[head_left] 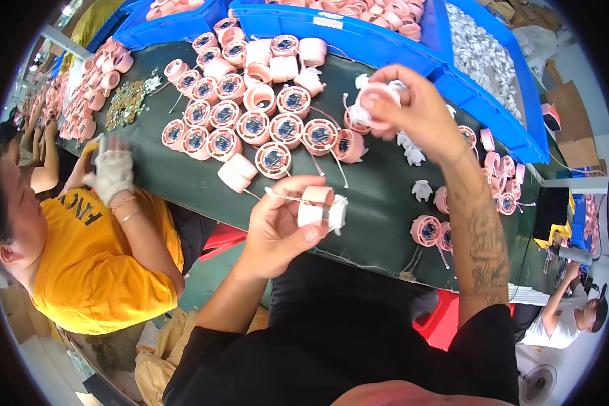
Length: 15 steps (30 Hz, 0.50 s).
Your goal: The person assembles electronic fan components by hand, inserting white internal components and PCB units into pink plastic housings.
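In the head view I see the left hand [277, 227] pinching a pink housing [311, 215] between thumb and fingers, well out on the near side of the long blue bin [365, 44]; the housing's long axis runs roughly left to right, its finned white cap [337, 213] pointing right. The right hand [416, 105], up close to the bin's near wall, grips a second pink piece [379, 101] with white parts beside it, though the fingers hide which way its axis lies. I'd call the work partway along: plenty of housings with blue boards [275, 159] sit massed in front of the bin's left part, while loose white caps [413, 150] in front of its right end and pink pieces [386, 12] heaped inside it look undone
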Each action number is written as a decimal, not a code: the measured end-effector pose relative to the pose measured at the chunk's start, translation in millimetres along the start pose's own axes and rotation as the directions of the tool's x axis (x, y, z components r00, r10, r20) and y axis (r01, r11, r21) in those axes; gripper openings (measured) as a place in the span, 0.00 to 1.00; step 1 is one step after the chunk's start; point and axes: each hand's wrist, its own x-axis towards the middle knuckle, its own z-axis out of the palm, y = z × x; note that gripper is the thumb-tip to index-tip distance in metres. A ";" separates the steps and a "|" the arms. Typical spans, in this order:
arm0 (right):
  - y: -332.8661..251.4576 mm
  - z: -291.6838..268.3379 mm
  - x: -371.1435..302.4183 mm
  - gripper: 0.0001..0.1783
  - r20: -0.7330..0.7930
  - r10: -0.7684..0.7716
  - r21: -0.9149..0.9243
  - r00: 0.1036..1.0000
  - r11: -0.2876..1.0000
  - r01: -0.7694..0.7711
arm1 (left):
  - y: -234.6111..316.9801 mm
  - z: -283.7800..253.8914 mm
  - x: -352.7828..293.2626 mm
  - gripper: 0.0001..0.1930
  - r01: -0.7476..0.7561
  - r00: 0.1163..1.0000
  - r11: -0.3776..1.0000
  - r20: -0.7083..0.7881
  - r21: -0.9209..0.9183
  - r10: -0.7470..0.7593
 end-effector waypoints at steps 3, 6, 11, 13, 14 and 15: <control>-2.9 5.4 -54.7 0.12 -0.011 0.152 0.052 0.988 0.987 -0.151 | -0.1 21.6 15.6 0.39 -0.119 0.980 0.946 0.189 0.301 0.063; 4.8 -0.6 -84.1 0.11 0.181 0.269 0.115 0.946 0.949 -0.292 | 9.7 40.9 31.1 0.37 -0.345 0.910 0.629 0.413 0.697 0.041; 15.3 -5.6 -116.1 0.20 0.180 0.182 0.291 0.967 0.929 -0.229 | -5.7 47.3 28.7 0.31 -0.311 0.915 0.667 0.402 0.677 0.018; 19.6 -7.2 -130.3 0.33 0.131 -0.001 0.184 0.991 0.983 -0.023 | -15.7 46.3 24.1 0.31 -0.280 0.931 0.706 0.363 0.651 0.035; 17.0 -7.4 -137.0 0.36 0.128 -0.055 0.161 0.990 0.986 0.034 | -18.7 47.4 22.6 0.31 -0.245 0.948 0.750 0.315 0.614 0.052; 18.2 -6.2 -138.8 0.37 0.148 -0.047 0.192 0.988 0.981 0.018 | -19.0 49.7 22.2 0.31 -0.246 0.947 0.745 0.319 0.620 0.048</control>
